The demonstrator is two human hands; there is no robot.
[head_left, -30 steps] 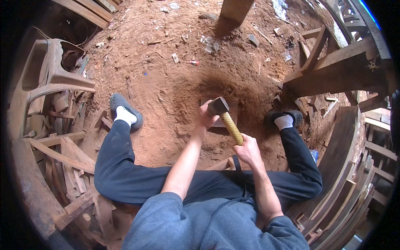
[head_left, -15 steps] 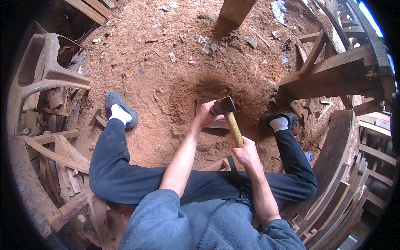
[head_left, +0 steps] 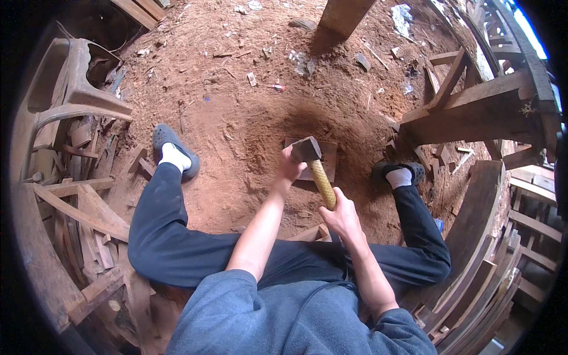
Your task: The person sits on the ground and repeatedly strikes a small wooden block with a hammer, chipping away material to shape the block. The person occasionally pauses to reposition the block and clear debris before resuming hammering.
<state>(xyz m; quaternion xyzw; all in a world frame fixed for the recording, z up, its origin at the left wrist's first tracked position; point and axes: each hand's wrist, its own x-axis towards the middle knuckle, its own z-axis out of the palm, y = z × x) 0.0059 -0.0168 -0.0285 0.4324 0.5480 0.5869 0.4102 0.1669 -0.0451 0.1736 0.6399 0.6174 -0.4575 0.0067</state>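
My right hand (head_left: 341, 216) is wrapped round the yellow, textured handle of a hammer (head_left: 322, 182). Its dark metal head covers part of my left hand (head_left: 289, 167), which is closed and slightly blurred. Whatever the left fingers grip is hidden behind the hammer head. Beneath both lies a flat wooden board (head_left: 329, 164) on the sawdust, with small dark marks near its far part. The left hand is over the board's left edge.
Sawdust and scraps cover the ground (head_left: 231, 171). A brown plastic chair (head_left: 83, 94) stands at left among wood offcuts. A timber frame (head_left: 473, 112) and stacked planks (head_left: 473, 219) line the right side. One wooden post (head_left: 343, 18) rises at the far side. My feet flank the board.
The hammer head has shifted left and now covers more of my left hand. My right hand has moved a little left with the handle. The whole view has shifted slightly.
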